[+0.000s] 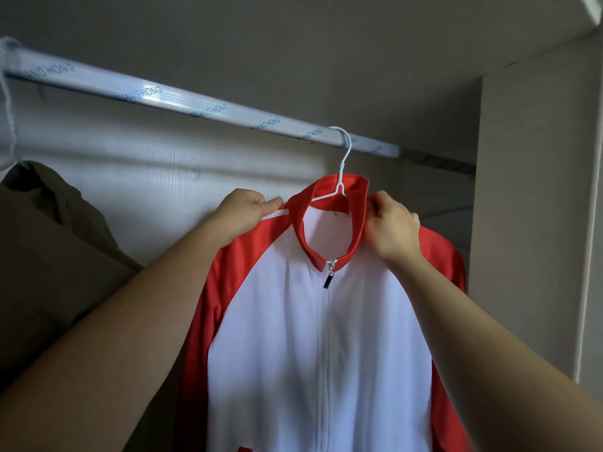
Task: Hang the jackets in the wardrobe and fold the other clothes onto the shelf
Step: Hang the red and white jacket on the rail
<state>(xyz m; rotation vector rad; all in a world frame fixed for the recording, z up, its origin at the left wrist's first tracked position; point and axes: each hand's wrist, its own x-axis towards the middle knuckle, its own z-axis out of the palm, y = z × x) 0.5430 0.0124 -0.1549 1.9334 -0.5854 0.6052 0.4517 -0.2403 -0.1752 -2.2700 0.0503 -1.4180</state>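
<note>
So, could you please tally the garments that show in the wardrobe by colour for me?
red and white jacket: 1
olive-brown garment: 1
Total: 2

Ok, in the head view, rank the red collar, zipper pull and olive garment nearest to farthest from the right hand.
1. red collar, touching the right hand, just to its left.
2. zipper pull, lower left, on the jacket front.
3. olive garment, far left of the wardrobe.
</note>
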